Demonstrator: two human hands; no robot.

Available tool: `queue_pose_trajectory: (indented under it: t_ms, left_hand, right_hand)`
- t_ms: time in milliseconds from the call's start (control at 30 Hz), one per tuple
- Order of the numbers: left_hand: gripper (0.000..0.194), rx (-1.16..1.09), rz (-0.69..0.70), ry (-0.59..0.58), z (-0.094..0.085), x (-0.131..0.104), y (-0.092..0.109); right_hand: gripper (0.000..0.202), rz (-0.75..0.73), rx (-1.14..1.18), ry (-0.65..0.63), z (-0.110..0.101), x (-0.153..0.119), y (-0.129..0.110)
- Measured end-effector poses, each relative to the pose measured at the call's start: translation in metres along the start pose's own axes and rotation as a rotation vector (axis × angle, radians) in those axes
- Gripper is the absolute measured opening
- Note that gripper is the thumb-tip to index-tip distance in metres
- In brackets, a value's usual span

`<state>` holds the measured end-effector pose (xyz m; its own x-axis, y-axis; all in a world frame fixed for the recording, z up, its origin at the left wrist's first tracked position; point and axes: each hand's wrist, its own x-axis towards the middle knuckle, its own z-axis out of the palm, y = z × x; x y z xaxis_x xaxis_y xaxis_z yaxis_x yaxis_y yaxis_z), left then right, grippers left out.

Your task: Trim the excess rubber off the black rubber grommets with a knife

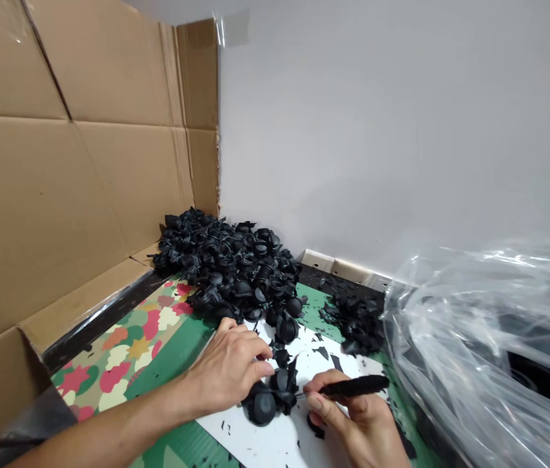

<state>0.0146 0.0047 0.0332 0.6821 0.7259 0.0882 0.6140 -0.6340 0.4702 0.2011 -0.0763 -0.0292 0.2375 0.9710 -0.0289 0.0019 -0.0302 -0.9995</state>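
My left hand (236, 364) is palm down at the front edge of the heap of black ribbed rubber caps (236, 260). Its thumb and index finger are apart, with nothing visible between them; the other fingertips are partly hidden. Just right of the thumb, several rubber caps (261, 406) lie together on a white sheet (240, 435). My right hand (353, 416) is closed around a thin-tipped tool with a dark handle (355, 386). Its narrow metal tip points left, close to these caps; whether it touches them I cannot tell.
Black scraps (355, 322) are piled right of the heap. Clear plastic bagging (489, 338) bulges along the right side. A cardboard wall (109, 162) rises at left, and a grey wall (392, 130) stands behind. A patterned board (129, 351) lies under the white sheet.
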Motion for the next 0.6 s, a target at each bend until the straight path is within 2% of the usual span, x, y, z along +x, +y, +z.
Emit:
queue_pose_trajectory:
  t_ms: [133, 200, 333, 467, 600]
  left_hand:
    - [0.013, 0.043, -0.003, -0.086, 0.007, 0.011, 0.009]
    - [0.011, 0.034, -0.03, -0.099, 0.01, 0.012, 0.01]
    - [0.013, 0.015, -0.125, -0.044, 0.016, 0.007, 0.01]
    - [0.021, 0.055, -0.123, 0.031, 0.024, 0.001, 0.01]
    - [0.027, 0.044, -0.108, 0.079, 0.031, -0.001, 0.007]
  right_hand:
    - [0.023, -0.03, -0.023, -0.07, -0.005, 0.002, 0.003]
    - [0.024, -0.029, -0.026, -0.012, -0.006, 0.003, 0.004]
    - [0.032, 0.051, 0.006, 0.22, -0.002, 0.004, 0.005]
    - [0.041, 0.136, 0.003, 0.197, 0.005, 0.005, 0.008]
    - [0.036, 0.065, -0.06, 0.218, 0.015, 0.004, 0.01]
